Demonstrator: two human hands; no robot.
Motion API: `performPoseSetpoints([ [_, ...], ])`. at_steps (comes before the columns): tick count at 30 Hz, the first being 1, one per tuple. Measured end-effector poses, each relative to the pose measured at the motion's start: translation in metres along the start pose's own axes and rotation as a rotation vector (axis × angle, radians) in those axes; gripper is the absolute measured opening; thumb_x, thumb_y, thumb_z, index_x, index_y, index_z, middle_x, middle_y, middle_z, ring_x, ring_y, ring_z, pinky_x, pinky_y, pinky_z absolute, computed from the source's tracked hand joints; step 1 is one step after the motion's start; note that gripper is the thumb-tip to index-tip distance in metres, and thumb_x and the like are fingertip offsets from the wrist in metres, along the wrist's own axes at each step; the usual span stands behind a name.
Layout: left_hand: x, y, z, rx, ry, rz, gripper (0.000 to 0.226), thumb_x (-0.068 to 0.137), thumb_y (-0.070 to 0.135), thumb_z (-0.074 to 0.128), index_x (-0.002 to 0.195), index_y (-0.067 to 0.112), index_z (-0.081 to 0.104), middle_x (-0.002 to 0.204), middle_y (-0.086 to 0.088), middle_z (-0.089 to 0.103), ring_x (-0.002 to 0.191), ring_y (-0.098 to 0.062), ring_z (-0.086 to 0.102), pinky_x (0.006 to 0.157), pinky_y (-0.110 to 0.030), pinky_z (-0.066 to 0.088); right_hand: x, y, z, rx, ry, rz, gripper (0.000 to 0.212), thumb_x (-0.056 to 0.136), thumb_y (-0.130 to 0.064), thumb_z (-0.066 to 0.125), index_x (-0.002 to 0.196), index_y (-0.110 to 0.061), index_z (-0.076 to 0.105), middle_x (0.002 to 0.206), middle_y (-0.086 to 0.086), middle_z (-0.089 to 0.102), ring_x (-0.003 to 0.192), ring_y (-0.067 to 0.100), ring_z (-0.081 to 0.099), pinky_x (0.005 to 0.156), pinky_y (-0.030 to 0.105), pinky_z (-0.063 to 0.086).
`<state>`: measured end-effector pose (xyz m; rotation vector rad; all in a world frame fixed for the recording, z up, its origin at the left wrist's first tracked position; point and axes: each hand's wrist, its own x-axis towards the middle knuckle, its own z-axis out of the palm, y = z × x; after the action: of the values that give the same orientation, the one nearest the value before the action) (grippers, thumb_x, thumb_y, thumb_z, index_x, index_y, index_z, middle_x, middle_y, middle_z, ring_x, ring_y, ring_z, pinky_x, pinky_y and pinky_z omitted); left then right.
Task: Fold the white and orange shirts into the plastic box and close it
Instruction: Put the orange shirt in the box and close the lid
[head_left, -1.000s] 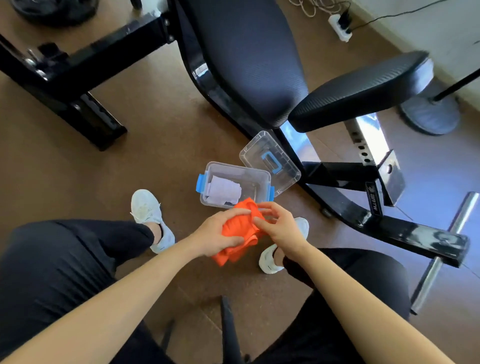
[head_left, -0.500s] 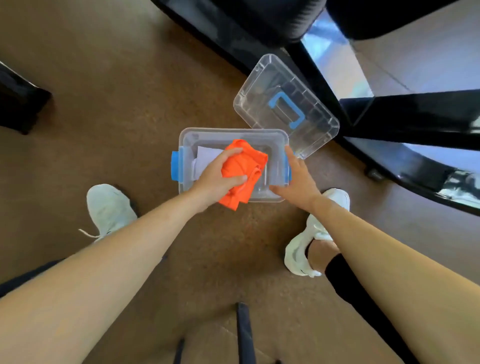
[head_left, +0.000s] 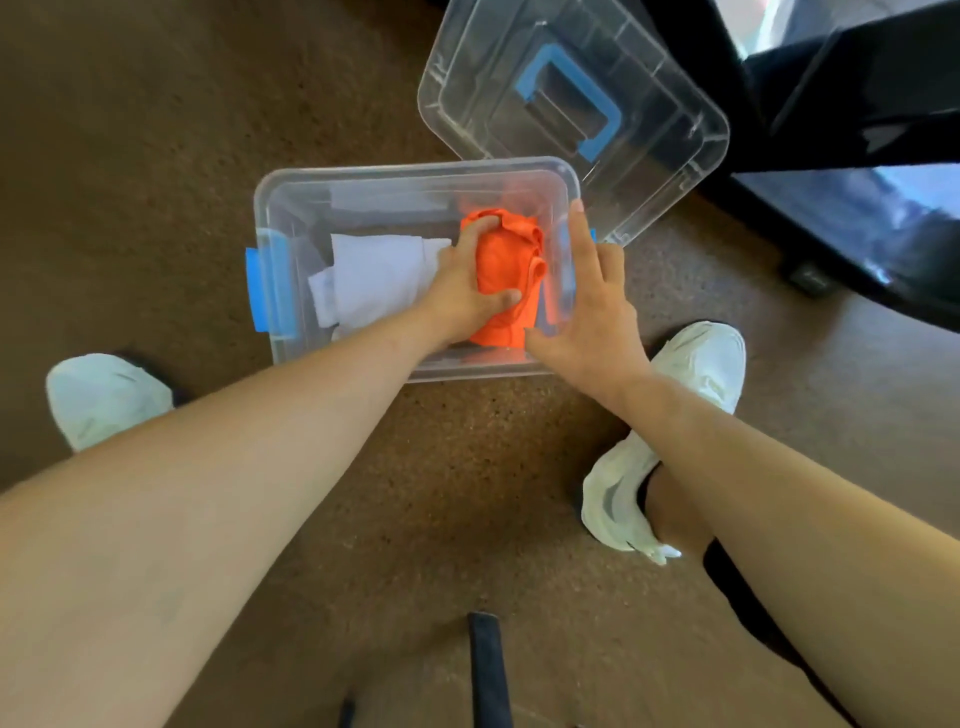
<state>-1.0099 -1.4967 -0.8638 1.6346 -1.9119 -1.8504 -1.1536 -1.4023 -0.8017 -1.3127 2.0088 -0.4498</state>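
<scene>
At about 9 o'clock inside the clear plastic box (head_left: 291, 208) the folded white shirt (head_left: 374, 280) is laid flat, which leaves the 3 o'clock half free. There the orange shirt (head_left: 506, 291) is pressed down by the left hand (head_left: 462, 293), fingers curled over the bundle and thumb pinching its near edge, presumably so the folds are kept from springing open. The box's 3 o'clock wall is braced from outside by the right hand (head_left: 592, 312), spread flat and gripping nothing, while the lid (head_left: 670, 150) is left tilted at 1 o'clock, touching the box's corner, not yet fitted.
</scene>
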Motion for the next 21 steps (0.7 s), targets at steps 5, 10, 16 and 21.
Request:
performPoseSetpoints([
  [5,-0.023,0.019,-0.008,0.159,-0.035,-0.045,0.109,0.069,0.039,0.078,0.159,0.031,0.018,0.147,-0.02,0.046,0.134,-0.035,0.049,0.11,-0.041,0.041,-0.001,-0.002,0.0,0.015,-0.023,0.022,0.118,0.075,-0.032,0.079,0.16,-0.03,-0.002,0.144,0.006,0.029,0.112,0.015,0.046,0.093,0.042,0.05],
  [10,-0.055,0.036,-0.025,0.512,0.108,0.079,0.068,0.086,0.031,0.07,0.148,0.034,0.043,0.135,-0.008,0.056,0.123,-0.032,0.055,0.098,-0.04,0.045,-0.002,-0.005,-0.003,0.033,-0.04,0.026,0.119,0.074,-0.028,0.077,0.16,-0.03,-0.004,0.139,0.006,0.03,0.102,0.014,0.043,0.09,0.043,0.05],
  [16,-0.028,0.024,-0.028,0.945,-0.006,0.405,0.07,0.089,0.055,0.061,0.152,0.039,0.035,0.164,-0.003,0.029,0.148,-0.033,0.029,0.114,-0.054,0.034,-0.001,-0.004,-0.006,0.04,-0.056,0.023,0.118,0.075,-0.03,0.08,0.159,-0.035,-0.004,0.139,0.004,0.03,0.106,0.012,0.041,0.092,0.037,0.047],
  [21,0.007,0.001,-0.018,1.101,-0.155,0.417,0.085,0.088,0.072,0.045,0.157,0.047,0.003,0.171,-0.001,-0.001,0.156,-0.034,0.004,0.121,-0.063,0.018,0.001,0.0,-0.009,0.063,-0.051,0.007,0.115,0.077,-0.036,0.08,0.16,-0.034,0.0,0.136,0.006,0.032,0.108,0.009,0.037,0.095,0.039,0.051],
])
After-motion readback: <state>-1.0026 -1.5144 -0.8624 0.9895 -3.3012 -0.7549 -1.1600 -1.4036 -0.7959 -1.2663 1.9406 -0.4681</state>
